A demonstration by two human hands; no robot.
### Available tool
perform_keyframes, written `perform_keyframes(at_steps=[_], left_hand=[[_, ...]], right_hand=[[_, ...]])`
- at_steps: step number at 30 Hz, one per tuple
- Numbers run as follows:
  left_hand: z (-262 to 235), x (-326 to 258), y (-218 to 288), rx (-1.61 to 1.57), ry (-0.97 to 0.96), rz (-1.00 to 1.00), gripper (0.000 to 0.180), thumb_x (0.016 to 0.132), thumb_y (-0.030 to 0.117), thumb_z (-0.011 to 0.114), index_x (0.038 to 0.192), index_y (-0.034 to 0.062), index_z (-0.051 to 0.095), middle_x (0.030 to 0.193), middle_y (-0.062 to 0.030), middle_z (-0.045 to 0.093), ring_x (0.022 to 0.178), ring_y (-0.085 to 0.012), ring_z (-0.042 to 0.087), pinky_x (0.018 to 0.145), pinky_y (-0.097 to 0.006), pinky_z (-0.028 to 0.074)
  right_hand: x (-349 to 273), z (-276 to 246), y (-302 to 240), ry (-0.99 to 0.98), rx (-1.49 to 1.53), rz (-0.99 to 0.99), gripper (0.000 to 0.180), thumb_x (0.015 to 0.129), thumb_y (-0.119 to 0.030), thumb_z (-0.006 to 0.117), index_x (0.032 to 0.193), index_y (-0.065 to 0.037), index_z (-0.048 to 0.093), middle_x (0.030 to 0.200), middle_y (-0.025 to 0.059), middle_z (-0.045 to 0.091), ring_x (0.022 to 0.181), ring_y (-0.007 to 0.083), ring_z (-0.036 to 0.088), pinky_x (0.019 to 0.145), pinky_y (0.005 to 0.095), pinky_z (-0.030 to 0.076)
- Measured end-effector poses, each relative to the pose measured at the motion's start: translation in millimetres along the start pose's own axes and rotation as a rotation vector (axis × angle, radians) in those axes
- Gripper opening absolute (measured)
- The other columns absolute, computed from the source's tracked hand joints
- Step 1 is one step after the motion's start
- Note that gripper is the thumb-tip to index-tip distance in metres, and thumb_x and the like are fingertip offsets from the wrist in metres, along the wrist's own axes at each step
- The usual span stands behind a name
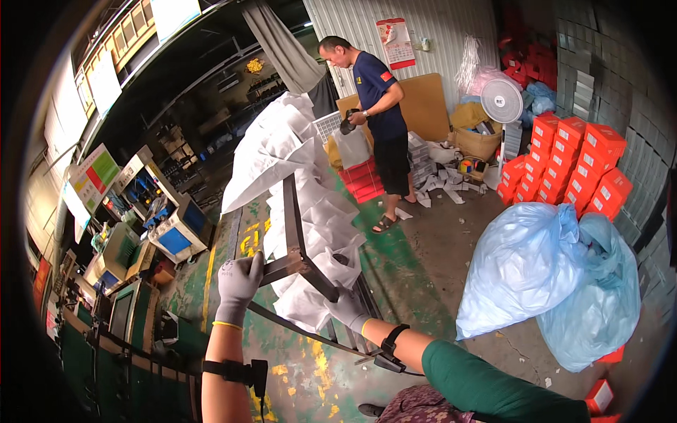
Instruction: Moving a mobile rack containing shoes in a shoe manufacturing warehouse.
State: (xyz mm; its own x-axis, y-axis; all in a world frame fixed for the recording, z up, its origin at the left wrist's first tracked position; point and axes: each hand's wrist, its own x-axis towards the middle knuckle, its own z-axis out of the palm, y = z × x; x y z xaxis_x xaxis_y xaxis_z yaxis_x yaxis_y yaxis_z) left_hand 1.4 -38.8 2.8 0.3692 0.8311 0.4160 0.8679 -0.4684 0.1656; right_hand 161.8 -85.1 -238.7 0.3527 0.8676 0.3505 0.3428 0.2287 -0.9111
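A dark, angled metal frame (pixel 295 229) with bars meeting at a corner is held up in front of me by both hands. My left hand (pixel 238 283), in a pale grey glove, is closed on the end of its left bar. My right hand (pixel 348 308), gloved the same way, grips the end of the bar that slopes down to the right. The upper bar reaches away over a long heap of white wrapping sheets (pixel 282 134). These sheets cover most of a low dark metal rack (pixel 296 326). My fingertips are partly hidden behind the bars.
Another person (pixel 381 106) stands beyond the heap, holding a dark object. Large pale-blue plastic bags (pixel 522 261) lie at right, before stacked red boxes (pixel 585 166). A white fan (pixel 501 101) stands behind. Machines with blue panels (pixel 175 238) line the left. Paper scraps litter the floor.
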Motion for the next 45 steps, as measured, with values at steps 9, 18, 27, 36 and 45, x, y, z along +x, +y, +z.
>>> perform_keyframes(at_steps=[9,18,27,36,45], left_hand=[[-2.2,-0.9,-0.1,0.007,-0.014,0.001,0.048,0.092,0.041,0.049,0.062,0.0074,0.064,0.056,-0.0154,0.057,0.058,-0.0346,0.060,0.057,-0.043,0.045],[-5.1,-3.5,-1.1,0.029,-0.027,-0.022,0.047,0.092,0.041,0.049,0.064,0.0080,0.066,0.057,-0.0155,0.058,0.059,-0.0346,0.061,0.057,-0.043,0.046],[-3.8,1.2,-0.1,0.020,-0.010,0.003,0.046,0.092,0.041,0.049,0.064,0.0089,0.067,0.057,-0.0149,0.059,0.058,-0.0342,0.061,0.057,-0.042,0.047],[-19.4,7.0,2.9,-0.138,-0.221,0.034,0.036,0.092,0.039,0.051,0.097,0.0070,0.067,0.089,-0.0197,0.065,0.093,-0.0345,0.061,0.078,-0.039,0.048],[-98.4,-101.5,-74.5,-0.796,0.580,-0.055,0.038,0.101,0.023,0.036,0.111,-0.0013,0.063,0.098,-0.0085,0.067,0.087,-0.0173,0.061,0.082,-0.030,0.047]], right_hand=[[-0.8,10.1,10.1,0.033,-0.009,0.007,0.024,0.076,-0.019,0.065,0.093,-0.007,0.053,0.078,0.0194,0.062,0.079,0.0411,0.061,0.066,0.0454,0.047],[-3.3,8.3,3.7,-0.026,-0.017,0.012,0.028,0.077,-0.023,0.062,0.099,-0.009,0.053,0.084,0.0192,0.064,0.084,0.0404,0.062,0.070,0.0472,0.050],[2.6,7.2,5.2,0.057,0.031,-0.041,0.022,0.075,-0.023,0.066,0.086,-0.008,0.054,0.074,0.0203,0.059,0.075,0.0423,0.060,0.062,0.0476,0.045],[3.0,9.3,26.5,0.083,0.017,-0.029,0.025,0.075,-0.026,0.065,0.088,-0.005,0.060,0.073,0.0189,0.063,0.072,0.0380,0.064,0.064,0.0443,0.050],[1.7,11.7,36.7,0.056,0.207,0.007,0.013,0.078,-0.010,0.065,0.090,-0.006,0.062,0.077,0.0023,0.064,0.070,0.0134,0.061,0.068,0.0326,0.049]])
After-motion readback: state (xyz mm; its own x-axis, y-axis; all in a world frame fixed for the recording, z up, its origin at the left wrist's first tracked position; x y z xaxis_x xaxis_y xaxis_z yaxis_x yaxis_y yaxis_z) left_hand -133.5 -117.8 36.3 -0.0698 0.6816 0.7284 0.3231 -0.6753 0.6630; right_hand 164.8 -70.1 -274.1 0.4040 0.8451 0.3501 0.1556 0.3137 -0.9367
